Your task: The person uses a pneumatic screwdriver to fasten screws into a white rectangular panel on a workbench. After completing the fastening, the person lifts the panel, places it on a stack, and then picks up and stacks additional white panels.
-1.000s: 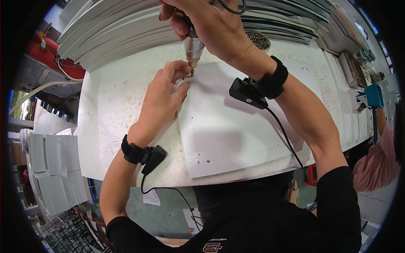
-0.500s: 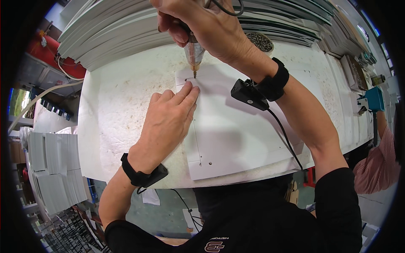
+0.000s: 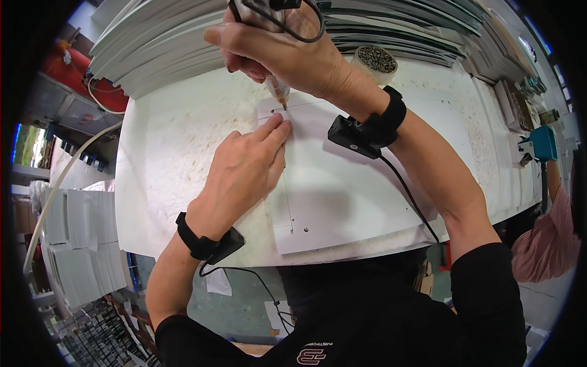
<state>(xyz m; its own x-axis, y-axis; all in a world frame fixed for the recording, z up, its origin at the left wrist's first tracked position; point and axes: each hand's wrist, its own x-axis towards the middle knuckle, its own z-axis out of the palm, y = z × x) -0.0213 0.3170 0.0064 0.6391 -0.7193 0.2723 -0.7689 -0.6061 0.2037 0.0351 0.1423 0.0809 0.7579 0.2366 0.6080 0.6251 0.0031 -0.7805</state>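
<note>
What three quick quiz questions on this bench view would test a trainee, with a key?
1. True or false: the left hand lies flat on the white panel.
2. Which hand grips the driver? A) left B) right C) neither
3. Fill in: the round tub of screws stands on the bench beyond the ____ wrist.

Key
1. True. Palm down, fingertips close to the driver tip.
2. B. The right hand is closed round it, tip down at the panel's far left corner.
3. Right. It stands just past the black wristband, in front of the stacked sheets.
</note>
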